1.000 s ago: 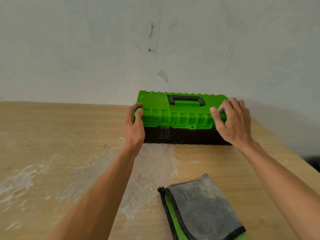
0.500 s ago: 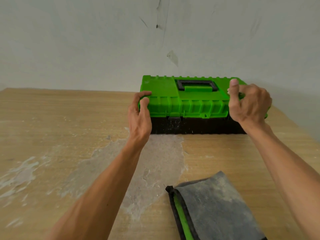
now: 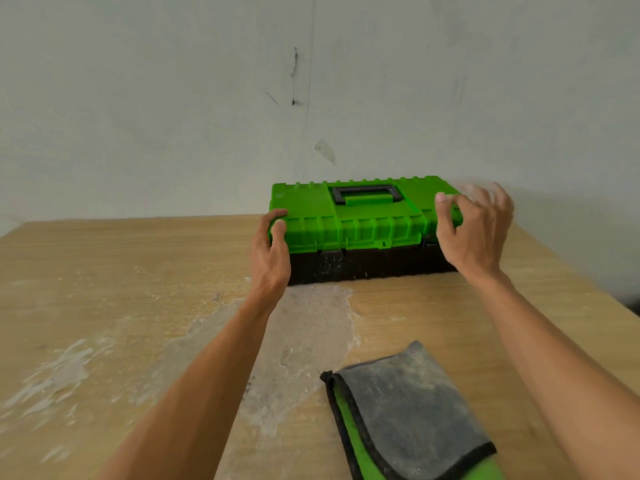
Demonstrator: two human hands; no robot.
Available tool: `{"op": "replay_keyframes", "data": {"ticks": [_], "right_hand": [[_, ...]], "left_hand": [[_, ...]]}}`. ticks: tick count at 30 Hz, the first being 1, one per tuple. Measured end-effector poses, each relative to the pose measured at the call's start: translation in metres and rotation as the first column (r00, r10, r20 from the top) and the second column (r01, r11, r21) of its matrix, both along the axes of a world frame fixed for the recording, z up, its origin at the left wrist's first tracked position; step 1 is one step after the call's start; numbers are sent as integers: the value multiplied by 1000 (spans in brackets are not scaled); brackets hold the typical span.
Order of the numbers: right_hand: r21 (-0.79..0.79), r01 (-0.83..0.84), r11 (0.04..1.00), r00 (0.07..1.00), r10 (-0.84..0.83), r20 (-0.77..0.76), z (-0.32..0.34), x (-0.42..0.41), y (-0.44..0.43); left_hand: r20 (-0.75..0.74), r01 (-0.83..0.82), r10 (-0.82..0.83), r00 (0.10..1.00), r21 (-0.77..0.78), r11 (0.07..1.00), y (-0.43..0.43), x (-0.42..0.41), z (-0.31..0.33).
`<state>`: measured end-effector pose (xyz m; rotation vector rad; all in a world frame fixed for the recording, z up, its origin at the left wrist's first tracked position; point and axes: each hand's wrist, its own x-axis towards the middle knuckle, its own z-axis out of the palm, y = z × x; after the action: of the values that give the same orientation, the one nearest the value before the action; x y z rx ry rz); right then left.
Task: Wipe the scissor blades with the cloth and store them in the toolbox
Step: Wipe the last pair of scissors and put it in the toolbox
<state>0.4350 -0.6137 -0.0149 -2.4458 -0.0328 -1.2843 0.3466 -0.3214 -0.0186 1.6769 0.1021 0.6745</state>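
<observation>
A toolbox with a bright green lid and a black base stands closed at the far side of the table, against the wall. My left hand grips the lid's front left corner, with the fingers curled over its edge. My right hand is at the lid's right end, thumb against the green edge. Its fingers are spread loosely and blurred by motion. A folded grey cloth with a black hem and a green underside lies on the table close to me, at the right. No scissors are in view.
The wooden table has a large whitish worn patch running from the toolbox toward me. A plain pale wall rises directly behind the toolbox. The table's right edge runs just past my right forearm.
My right hand has loosened from around the lid's right end and its fingers have spread. My left hand stays on the left corner. The camera view has shifted slightly.
</observation>
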Motion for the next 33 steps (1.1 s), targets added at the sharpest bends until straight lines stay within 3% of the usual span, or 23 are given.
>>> {"op": "replay_keyframes", "data": {"ticks": [2,5,8,11,13,14,16,18,20,23,26,28,33], "right_hand": [[243,-1,970,990,36,-139,-11,-4,-14],[567,-90,819,933,268,-240,-20,-19,-22],[757,-44,652,896,361,-260,-26,-31,-15],[844,10,536,892,376,-249,-29,-32,-4],[882,48,469,902,359,-241,-25,-29,2],[901,68,428,900,363,-240,-22,-26,3],[921,83,380,898,371,-234,-20,-23,4],[919,71,387,906,361,-222,-23,-20,5],[912,60,406,915,343,-213,-27,-16,5],[909,54,414,920,334,-207,-27,-13,4],[902,47,429,920,333,-206,-26,-14,2],[898,48,437,923,325,-207,-27,-14,1],[896,60,439,923,318,-218,-28,-15,2]], "left_hand": [[-28,14,-13,1000,37,999,3,-1,-1],[-54,-8,16,998,138,990,6,-2,-3],[11,-28,26,1000,241,970,6,-8,-4],[79,-29,-9,997,464,885,5,-13,-9],[90,-42,-23,996,658,752,9,-13,-16],[113,-86,-2,994,764,640,13,-12,-18],[198,-194,20,980,925,328,18,-9,-20],[256,-253,-29,966,964,84,17,-3,-16],[286,-288,-96,953,957,-12,12,7,-11],[323,-336,-216,921,941,-28,13,17,-8],[389,-356,-309,868,921,160,17,14,-2],[418,-359,-299,858,904,233,16,14,4],[333,-290,-178,926,930,227,-3,7,-4]]}}
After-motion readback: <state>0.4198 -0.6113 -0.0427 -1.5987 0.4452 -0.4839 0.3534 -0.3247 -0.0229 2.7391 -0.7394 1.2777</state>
